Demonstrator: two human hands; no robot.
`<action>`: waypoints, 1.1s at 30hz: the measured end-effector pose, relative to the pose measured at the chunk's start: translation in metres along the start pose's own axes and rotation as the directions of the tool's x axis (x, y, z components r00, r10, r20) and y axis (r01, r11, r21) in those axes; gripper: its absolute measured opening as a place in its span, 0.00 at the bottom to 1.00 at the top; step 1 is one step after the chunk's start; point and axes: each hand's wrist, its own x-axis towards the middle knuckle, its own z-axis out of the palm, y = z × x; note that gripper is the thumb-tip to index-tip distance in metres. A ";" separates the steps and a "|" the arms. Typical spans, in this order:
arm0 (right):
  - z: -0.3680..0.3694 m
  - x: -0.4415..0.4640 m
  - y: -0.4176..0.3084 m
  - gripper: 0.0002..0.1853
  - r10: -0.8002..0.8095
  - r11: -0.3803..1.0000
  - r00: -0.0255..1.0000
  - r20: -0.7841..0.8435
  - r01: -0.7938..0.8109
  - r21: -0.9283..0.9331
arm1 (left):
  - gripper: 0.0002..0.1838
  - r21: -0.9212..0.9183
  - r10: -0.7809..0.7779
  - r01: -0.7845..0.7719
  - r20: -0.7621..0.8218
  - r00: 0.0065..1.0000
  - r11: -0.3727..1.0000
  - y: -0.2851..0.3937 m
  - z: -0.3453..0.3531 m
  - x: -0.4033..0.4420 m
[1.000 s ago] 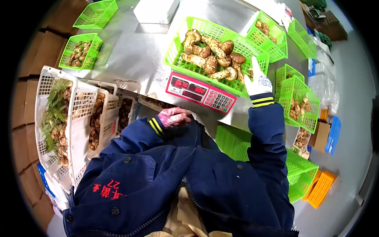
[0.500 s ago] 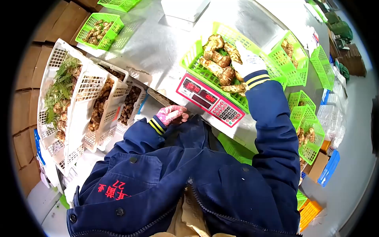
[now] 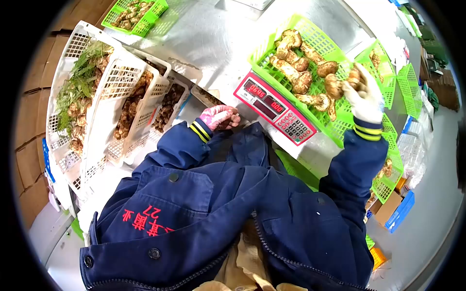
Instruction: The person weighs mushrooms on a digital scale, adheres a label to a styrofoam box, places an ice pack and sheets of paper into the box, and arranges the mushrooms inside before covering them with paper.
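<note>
Hands: two, both gloved; the right hand [image 3: 365, 94] is closed around one brown-capped mushroom [image 3: 355, 76], while the left hand [image 3: 221, 117] is curled near the table edge, and whether it grips anything cannot be told.
Mushrooms in the weighed basket: about six large mushrooms [image 3: 293, 75], overlapping, so the count is approximate; the held one is at the basket's right end.
Scale: one red-framed scale [image 3: 276, 109] on the table [image 3: 208, 39], its left display apparently reading 0645.
Green baskets: one large basket [image 3: 324, 41] on the scale, one smaller basket [image 3: 153, 20] of small mushrooms at the far left, and at least four right-hand baskets [image 3: 409, 92], partly hidden.
White crates: at least three crates [image 3: 119, 80] at the left, one bearing green fronds [image 3: 80, 85] over mushrooms.
Changed since half a second ago: the right hand has left the middle of the basket for its right end, now with a mushroom; the display previously seemed to read 0670.
Unchanged: the left hand remains by the table edge.
</note>
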 end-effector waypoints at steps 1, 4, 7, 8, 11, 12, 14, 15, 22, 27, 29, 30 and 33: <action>-0.004 -0.008 -0.004 0.28 -0.043 0.999 0.996 -0.076 0.046 0.030 | 0.18 0.011 -0.002 0.002 0.008 1.000 1.000 0.000 -0.001 0.002; -0.008 -0.029 -0.007 0.30 -0.054 0.998 0.979 -0.196 0.048 -0.033 | 0.18 -0.012 -0.019 0.019 0.031 0.999 1.000 -0.002 -0.004 0.006; -0.005 -0.036 0.000 0.30 -0.022 0.995 0.976 -0.218 0.043 0.088 | 0.18 -0.002 -0.026 0.026 0.031 0.999 1.000 0.000 0.000 0.009; -0.005 -0.037 0.005 0.30 -0.020 0.994 0.976 -0.218 0.043 0.102 | 0.18 -0.016 -0.021 0.022 0.037 0.999 1.000 -0.001 -0.001 0.011; -0.004 -0.039 0.007 0.30 -0.003 0.999 0.973 -0.232 0.015 0.047 | 0.18 -0.018 -0.024 0.025 0.043 0.999 1.000 0.001 0.000 0.013; -0.004 -0.039 0.009 0.30 -0.014 0.998 0.972 -0.235 0.028 0.056 | 0.18 -0.009 -0.029 0.030 0.043 0.999 1.000 0.003 0.001 0.014; -0.003 -0.039 0.012 0.30 -0.038 0.996 0.972 -0.232 0.055 0.068 | 0.18 0.000 -0.034 0.035 0.041 0.999 0.999 0.006 0.003 0.014; -0.002 -0.040 0.012 0.30 -0.037 0.996 0.971 -0.236 0.054 0.068 | 0.18 0.007 -0.038 0.038 0.037 0.999 0.999 0.007 0.004 0.015; -0.006 -0.038 0.018 0.33 -0.028 0.984 0.926 -0.377 0.091 0.151 | 0.16 0.001 -0.070 0.070 0.050 0.996 0.998 0.011 0.002 0.019; 0.015 -0.032 0.001 0.32 0.033 0.949 0.880 -0.474 0.122 0.292 | 0.19 0.223 -0.080 0.022 0.254 0.964 0.974 0.053 0.037 -0.002; 0.052 -0.036 0.002 0.26 0.045 0.929 0.923 -0.381 0.101 0.356 | 0.22 0.153 -0.042 -0.006 0.305 0.952 0.988 0.063 0.062 -0.005; 0.075 -0.043 -0.008 0.23 0.093 0.916 0.943 -0.320 0.045 0.398 | 0.25 0.093 0.020 -0.056 0.347 0.937 0.994 0.066 0.070 -0.006; 0.142 -0.063 -0.011 0.21 -0.317 0.948 0.886 -0.339 0.310 -0.075 | 0.27 -0.313 0.260 -0.174 0.257 0.931 0.934 0.051 0.080 -0.005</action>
